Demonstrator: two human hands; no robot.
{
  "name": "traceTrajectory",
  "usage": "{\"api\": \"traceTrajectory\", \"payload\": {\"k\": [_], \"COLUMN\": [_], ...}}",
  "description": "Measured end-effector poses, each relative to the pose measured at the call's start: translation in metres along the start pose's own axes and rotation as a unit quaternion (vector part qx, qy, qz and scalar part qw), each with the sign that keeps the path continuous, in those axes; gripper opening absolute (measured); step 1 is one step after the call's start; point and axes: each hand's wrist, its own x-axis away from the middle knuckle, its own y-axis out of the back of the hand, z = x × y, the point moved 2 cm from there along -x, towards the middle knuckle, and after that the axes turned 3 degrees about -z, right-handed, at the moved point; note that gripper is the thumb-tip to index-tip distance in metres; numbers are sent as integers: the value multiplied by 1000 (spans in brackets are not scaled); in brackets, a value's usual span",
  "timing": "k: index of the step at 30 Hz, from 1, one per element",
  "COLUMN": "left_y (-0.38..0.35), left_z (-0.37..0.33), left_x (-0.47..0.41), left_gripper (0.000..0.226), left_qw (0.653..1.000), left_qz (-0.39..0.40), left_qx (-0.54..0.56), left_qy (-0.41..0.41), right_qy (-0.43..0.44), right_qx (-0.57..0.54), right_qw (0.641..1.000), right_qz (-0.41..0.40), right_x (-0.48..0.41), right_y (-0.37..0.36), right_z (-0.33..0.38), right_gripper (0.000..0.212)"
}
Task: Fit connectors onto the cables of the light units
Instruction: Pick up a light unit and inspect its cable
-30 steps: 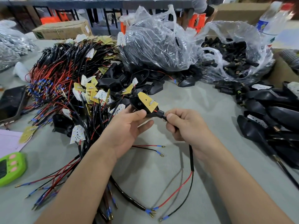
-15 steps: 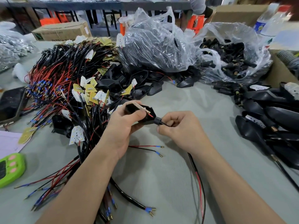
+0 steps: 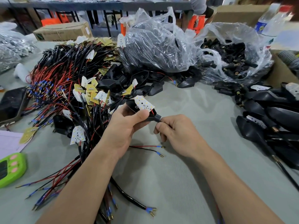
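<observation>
Where the two hands meet: a light unit [image 3: 133, 105], a black shell with a white LED board [image 3: 144, 103] lying face up in it, is held above the grey mat [image 3: 178, 183], its narrow end pointing at the right hand.
Left hand [image 3: 123, 126]: curled round the shell from below, thumb pressed on its near edge just under the board.
Right hand [image 3: 179, 135]: fingers curled, thumb and forefinger pinching the black connector [image 3: 157, 118] at the unit's narrow end; the cable past it is hidden inside the fist.
Between the wrists: loose wires [image 3: 145, 148], one red and one black, with blue-sleeved tips, lie on the mat.
Left of the left hand: a heap of cabled boards [image 3: 64, 78], red and black leads tangled; further left a dark phone [image 3: 11, 102], and beside the left forearm a green timer [image 3: 11, 168].
Beyond the hands: a clear bag of shells [image 3: 155, 46]; beyond the right hand, a second clear bag of connectors [image 3: 233, 59].
Right of the right hand: black units [image 3: 267, 120] lying on the mat, well apart from the fingers.
</observation>
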Motion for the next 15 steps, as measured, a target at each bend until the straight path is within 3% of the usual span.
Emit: {"api": "traceTrajectory", "payload": {"k": [4, 9, 12, 15], "left_y": [-1, -2, -1, 0], "left_z": [-1, 2, 0, -3], "left_x": [-1, -1, 1, 2], "left_gripper": [49, 18, 25, 34], "left_qw": [999, 996, 994, 994], "left_qz": [-38, -53, -30, -17], "left_qx": [3, 17, 56, 60], "left_qy": [20, 68, 91, 95], "right_qy": [2, -5, -18, -26], "right_qx": [-1, -17, -72, -45], "right_qw": [1000, 1000, 997, 998], "right_qz": [10, 7, 8, 36], "right_x": [0, 0, 1, 2], "right_y": [-2, -2, 1, 1], "right_z": [-1, 0, 2, 2], "right_gripper": [28, 32, 37, 35]}}
